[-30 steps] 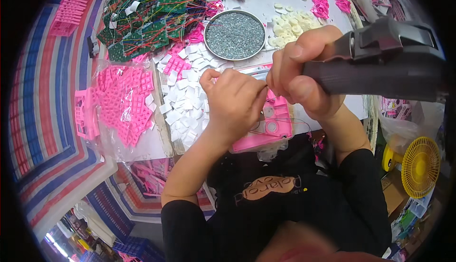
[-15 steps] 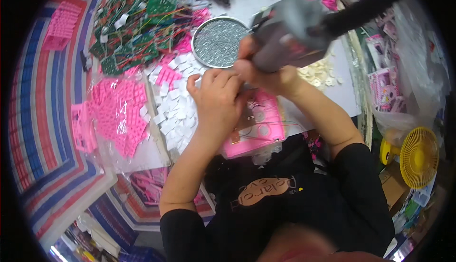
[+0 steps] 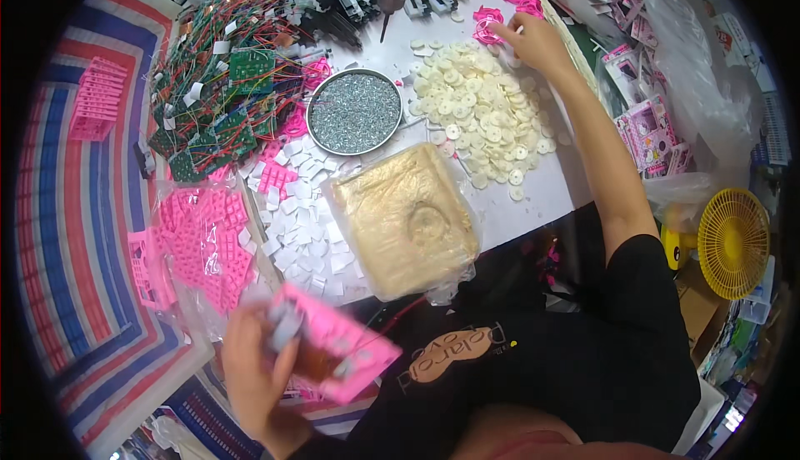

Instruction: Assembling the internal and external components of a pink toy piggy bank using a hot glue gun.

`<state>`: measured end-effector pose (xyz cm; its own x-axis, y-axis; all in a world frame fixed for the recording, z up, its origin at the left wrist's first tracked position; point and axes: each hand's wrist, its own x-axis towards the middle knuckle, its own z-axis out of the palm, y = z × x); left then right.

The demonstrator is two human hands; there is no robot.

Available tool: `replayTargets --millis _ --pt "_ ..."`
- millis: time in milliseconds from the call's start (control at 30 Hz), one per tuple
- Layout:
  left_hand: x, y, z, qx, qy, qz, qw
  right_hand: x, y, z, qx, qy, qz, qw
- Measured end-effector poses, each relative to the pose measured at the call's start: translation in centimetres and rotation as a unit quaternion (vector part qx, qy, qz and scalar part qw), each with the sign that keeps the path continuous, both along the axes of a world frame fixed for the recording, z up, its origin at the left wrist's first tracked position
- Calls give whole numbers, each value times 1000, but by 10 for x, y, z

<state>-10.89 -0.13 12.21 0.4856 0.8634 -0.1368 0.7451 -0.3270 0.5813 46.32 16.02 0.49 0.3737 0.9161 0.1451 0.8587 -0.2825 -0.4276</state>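
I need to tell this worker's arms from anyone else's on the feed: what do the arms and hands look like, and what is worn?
Both hands are bare: no gloves, rings or watch show. The left hand is blurred, so fine detail is lost. The right hand leads to a bare forearm and a short black sleeve ending near the elbow, part of a black top.

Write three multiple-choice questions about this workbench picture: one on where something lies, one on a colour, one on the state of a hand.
1. Where does the round metal tin of silvery bits lie?
A. left of the heap of cream plastic discs
B. on the yellow fan
C. in the left hand

2. What colour is the flat plastic panel in the left hand?
A. green
B. pink
C. black

3. What is the right hand doing?
A. gripping a drill
B. resting in the lap
C. reaching to pink plastic rings at the table's far side

Answers: 1 A, the tin sits beside the heap; 2 B, the blurred panel is pink; 3 C, its fingers touch the rings.
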Motion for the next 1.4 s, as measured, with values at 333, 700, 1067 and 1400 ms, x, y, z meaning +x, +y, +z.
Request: replayTargets --millis 333,700,1067,1400 --pt "38 -16 -53 93 -18 -76 993 -69 -43 36 84 48 232 968" --pt "144 1 -129 181 -16 -235 955 -199 -138 0 32 -80 519 850" --pt "54 81 -77 25 -263 -19 964 -210 -113 21 -100 4 496 862" --pt "-311 213 -60 -175 292 314 886 -213 -109 30 -135 28 497 857"
